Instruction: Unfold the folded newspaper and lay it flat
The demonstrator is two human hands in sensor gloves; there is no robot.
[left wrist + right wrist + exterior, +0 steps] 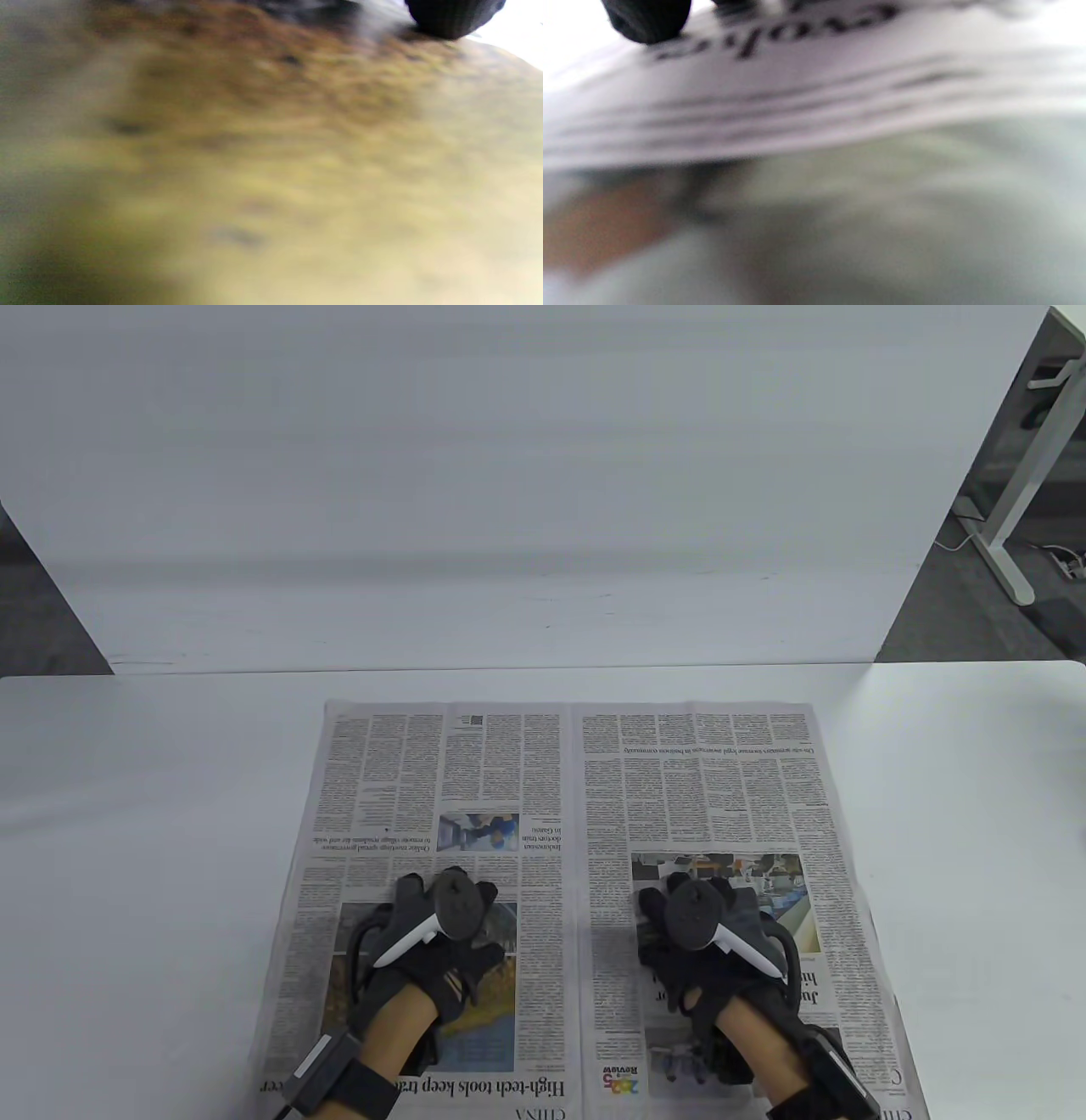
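The newspaper lies spread open on the white table, two pages side by side with a centre crease. My left hand rests palm down on the left page, over a colour photo. My right hand rests palm down on the right page, below another photo. Neither hand holds anything. The left wrist view shows only the blurred yellow-brown photo print and one dark fingertip. The right wrist view shows blurred print and one dark fingertip.
A white backboard stands along the table's far edge. A desk leg and cables on the floor show at the far right, off the table. Bare table surface lies left, right and beyond the paper.
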